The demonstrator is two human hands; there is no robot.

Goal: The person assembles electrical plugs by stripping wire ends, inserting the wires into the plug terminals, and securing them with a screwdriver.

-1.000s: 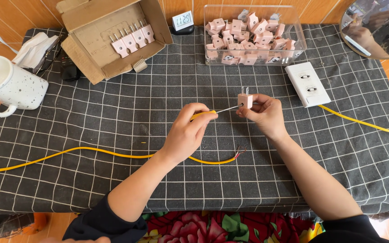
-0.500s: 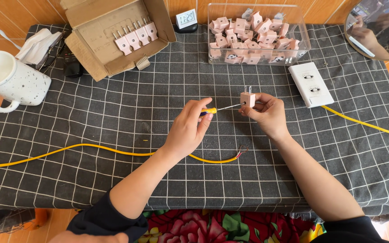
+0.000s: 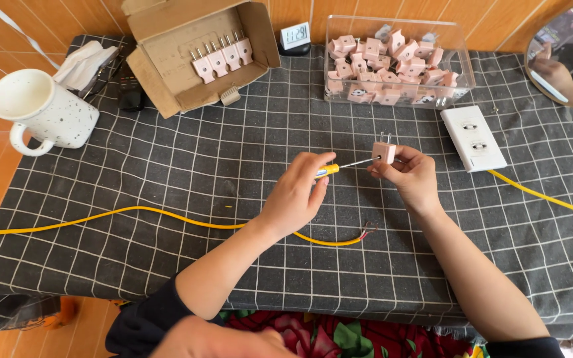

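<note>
A yellow cable point(image 3: 167, 215) is laid across the checked cloth point(image 3: 167, 152) nearest the body, bare wire ends at its R tip. Above it, a yellow-handled screwdriver point(image 3: 339, 166) is pinched in the left hand point(image 3: 296, 195), its tip apparently set into a pink plug point(image 3: 384, 152), which is gripped by the right hand point(image 3: 411, 176) w/ closed fingers. Farther back are seen a white socket plate point(image 3: 473, 138), a clear tub of plugs point(image 3: 396, 63), and a cardboard box point(image 3: 197, 56).

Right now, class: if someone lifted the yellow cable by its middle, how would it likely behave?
The yellow cable lies in loose curves on the checked cloth, so it would probably sag and bend. It looks thin, so likely light. Its bared end might trail and drag.
</note>
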